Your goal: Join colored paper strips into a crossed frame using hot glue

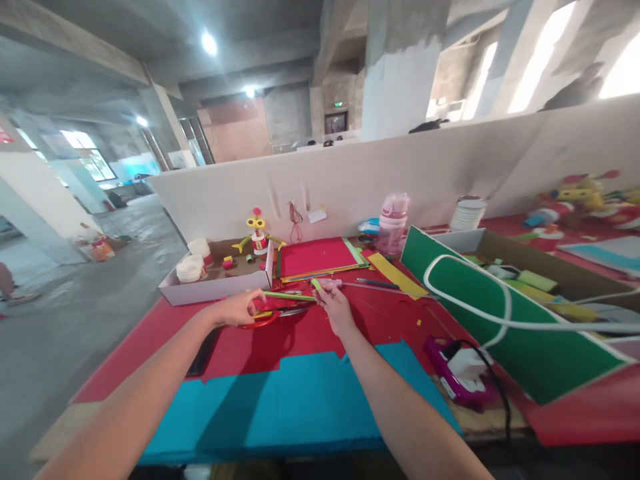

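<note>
Green piece (316, 285) in right fingers (326, 297)

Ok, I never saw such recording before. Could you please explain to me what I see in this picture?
There is no machine here. A person wears a camera on the head, and it looks forward and down at their own two bare hands. The right hand holds a small green piece at its fingertips. A thin green strip stretches towards the left hand; I cannot tell whether that hand grips it. The work surface is red, with a blue sheet along the near edge. Farther back are a stack of coloured sheets and, on the left, an open box with white cups.
</note>
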Demonstrator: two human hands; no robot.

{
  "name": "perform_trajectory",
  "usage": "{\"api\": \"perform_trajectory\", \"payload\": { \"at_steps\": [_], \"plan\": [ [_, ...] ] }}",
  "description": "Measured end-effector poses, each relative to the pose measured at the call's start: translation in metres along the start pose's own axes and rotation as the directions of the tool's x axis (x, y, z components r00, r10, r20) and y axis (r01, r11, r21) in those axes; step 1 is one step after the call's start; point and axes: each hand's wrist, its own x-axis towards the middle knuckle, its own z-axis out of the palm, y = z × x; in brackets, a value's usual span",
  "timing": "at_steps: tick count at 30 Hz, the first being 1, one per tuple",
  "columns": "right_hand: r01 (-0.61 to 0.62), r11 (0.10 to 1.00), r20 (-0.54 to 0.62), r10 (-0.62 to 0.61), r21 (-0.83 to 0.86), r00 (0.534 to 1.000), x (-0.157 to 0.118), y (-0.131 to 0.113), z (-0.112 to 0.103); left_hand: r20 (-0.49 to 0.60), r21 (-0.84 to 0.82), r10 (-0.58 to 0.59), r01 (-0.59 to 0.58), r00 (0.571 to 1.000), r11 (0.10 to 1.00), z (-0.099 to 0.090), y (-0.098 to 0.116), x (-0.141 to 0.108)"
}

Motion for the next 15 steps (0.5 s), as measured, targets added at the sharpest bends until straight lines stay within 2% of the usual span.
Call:
{"api": "perform_trajectory", "payload": {
  "at_steps": [3, 8, 10, 12, 13, 14, 15],
  "plan": [
    [-0.005, 1.000, 0.024, 0.005, 0.030, 1.000, -0.002, -0.003, 0.001, 0.106, -0.169, 0.015, 0.004, 0.994, 0.986, -0.007, 0.008, -0.019],
    [0.011, 0.996, 0.053, -0.016, 0.091, 0.998, -0.006, -0.009, 0.006, 0.053, -0.335, 0.046, -0.026, 0.998, 0.942, -0.012, 0.008, -0.064],
    [0.022, 0.994, 0.049, -0.027, 0.109, 0.998, -0.007, -0.011, 0.007, -0.030, -0.448, 0.052, -0.060, 0.998, 0.892, -0.008, 0.002, -0.082],
    [0.012, 0.992, 0.049, -0.018, 0.125, 0.999, -0.007, -0.011, 0.008, -0.193, -0.546, 0.038, -0.139, 0.980, 0.826, 0.001, -0.001, -0.094],
    [0.004, 0.991, 0.049, -0.010, 0.134, 0.999, -0.007, -0.011, 0.009, -0.299, -0.581, 0.029, -0.206, 0.954, 0.788, 0.008, -0.001, -0.097],
    [-0.005, 0.990, 0.051, -0.002, 0.142, 0.999, -0.008, -0.011, 0.009, -0.417, -0.598, 0.011, -0.283, 0.909, 0.749, 0.017, 0.001, -0.098],
    [-0.014, 0.989, 0.054, 0.006, 0.147, 0.999, -0.008, -0.011, 0.009, -0.487, -0.598, -0.009, -0.326, 0.873, 0.732, 0.026, 0.004, -0.096]
  ]
}}
